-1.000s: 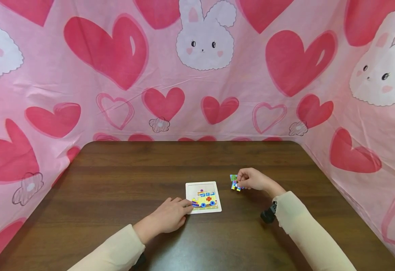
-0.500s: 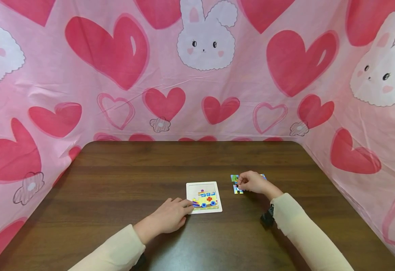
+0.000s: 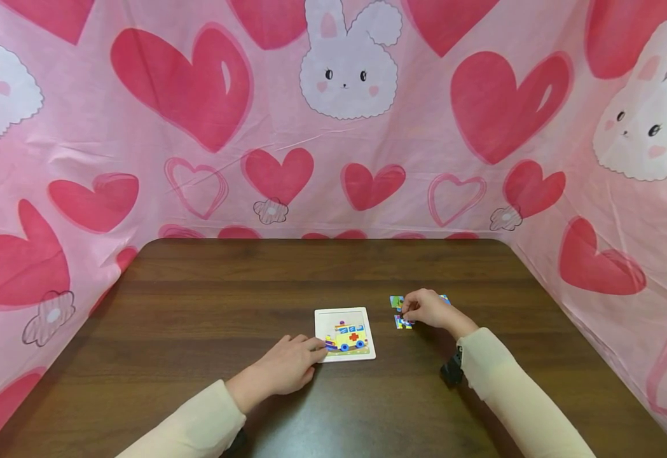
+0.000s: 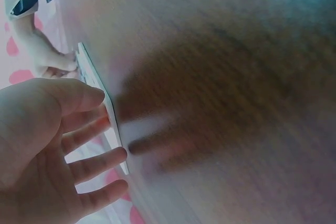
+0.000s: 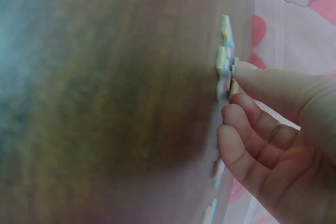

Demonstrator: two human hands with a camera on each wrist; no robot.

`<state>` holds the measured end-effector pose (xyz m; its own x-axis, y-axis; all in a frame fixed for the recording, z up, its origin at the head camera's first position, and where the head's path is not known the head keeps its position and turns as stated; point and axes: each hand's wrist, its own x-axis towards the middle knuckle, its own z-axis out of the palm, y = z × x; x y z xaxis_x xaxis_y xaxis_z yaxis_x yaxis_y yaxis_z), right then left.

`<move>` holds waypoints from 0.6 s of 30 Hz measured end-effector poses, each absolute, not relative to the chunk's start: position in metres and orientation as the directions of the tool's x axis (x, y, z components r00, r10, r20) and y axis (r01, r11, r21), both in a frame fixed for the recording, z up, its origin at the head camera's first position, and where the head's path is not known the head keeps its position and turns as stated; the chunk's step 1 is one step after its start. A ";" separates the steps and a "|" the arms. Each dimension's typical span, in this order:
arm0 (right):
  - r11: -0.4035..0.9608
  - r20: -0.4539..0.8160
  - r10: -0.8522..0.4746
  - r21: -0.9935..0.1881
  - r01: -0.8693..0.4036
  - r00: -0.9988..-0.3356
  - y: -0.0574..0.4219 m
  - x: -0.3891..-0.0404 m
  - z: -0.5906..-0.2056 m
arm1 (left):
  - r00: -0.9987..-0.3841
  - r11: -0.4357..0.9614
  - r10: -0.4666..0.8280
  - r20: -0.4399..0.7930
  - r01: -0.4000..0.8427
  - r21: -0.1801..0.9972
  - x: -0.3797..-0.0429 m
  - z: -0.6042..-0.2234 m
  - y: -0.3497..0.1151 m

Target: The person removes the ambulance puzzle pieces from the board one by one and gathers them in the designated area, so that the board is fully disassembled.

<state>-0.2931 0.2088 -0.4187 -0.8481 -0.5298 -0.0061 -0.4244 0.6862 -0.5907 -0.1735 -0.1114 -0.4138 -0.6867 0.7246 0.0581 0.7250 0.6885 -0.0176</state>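
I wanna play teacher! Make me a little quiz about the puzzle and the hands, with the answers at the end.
1. True or false: the left hand touches the white puzzle frame.
2. What vehicle with a red cross is pictured inside the frame?
3. In the head view, on which side of the frame are the loose puzzle pieces? A: left. B: right. C: both.

Key: 1 true; 2 a yellow ambulance; 3 B.

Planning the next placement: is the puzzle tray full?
Not full: the tray shows bare base above the ambulance picture, and puzzle pieces lie on the table.
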 end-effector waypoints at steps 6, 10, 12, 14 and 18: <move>0.688 0.062 -0.522 -0.560 -0.462 -0.851 0.207 -0.297 -0.408 | -0.690 0.692 0.722 0.047 0.722 -0.015 -0.173 -0.413 -0.111; 0.667 0.073 -0.507 -0.598 -0.445 -0.859 0.199 -0.296 -0.400 | -0.693 0.694 0.720 0.045 0.720 -0.010 -0.173 -0.414 -0.112; 0.654 0.082 -0.513 -0.608 -0.450 -0.855 0.193 -0.294 -0.398 | -0.693 0.694 0.719 0.045 0.720 -0.007 -0.173 -0.414 -0.112; 0.645 0.092 -0.518 -0.610 -0.460 -0.850 0.185 -0.292 -0.396 | -0.693 0.694 0.720 0.048 0.720 -0.005 -0.173 -0.413 -0.112; 0.632 0.095 -0.547 -0.605 -0.485 -0.832 0.167 -0.288 -0.396 | -0.687 0.689 0.724 0.056 0.725 -0.003 -0.173 -0.413 -0.112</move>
